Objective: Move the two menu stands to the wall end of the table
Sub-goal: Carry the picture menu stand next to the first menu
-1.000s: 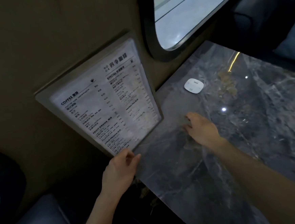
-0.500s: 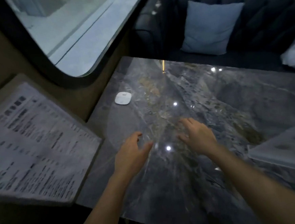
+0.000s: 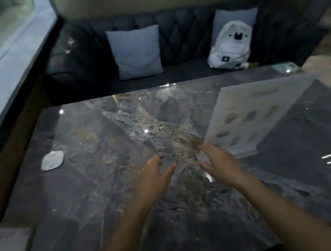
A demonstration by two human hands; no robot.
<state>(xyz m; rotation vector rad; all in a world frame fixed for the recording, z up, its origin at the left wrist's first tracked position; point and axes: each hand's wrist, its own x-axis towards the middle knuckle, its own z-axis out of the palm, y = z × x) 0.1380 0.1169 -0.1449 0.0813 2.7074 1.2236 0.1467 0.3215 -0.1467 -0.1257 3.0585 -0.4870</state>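
Observation:
A white menu stand [image 3: 253,116] with pictures of food stands upright on the dark marble table [image 3: 110,189], right of the middle. My right hand [image 3: 221,162] hovers open just left of its near corner, fingers spread, apart from it. Beside that hand, my left hand [image 3: 154,175] is over the middle of the table, open and empty. A pale corner [image 3: 6,248] at the bottom left edge may be the other menu stand; I cannot tell.
A small white rounded device [image 3: 52,160] lies near the table's left edge, by the wall and window [image 3: 6,48]. Behind the table is a dark sofa [image 3: 183,32] with a blue cushion [image 3: 136,52] and a white backpack [image 3: 231,45].
My left hand let go of the text menu stand at the wall. My view swung right, so that stand left view and the picture menu stand appeared. Both hands moved toward it.

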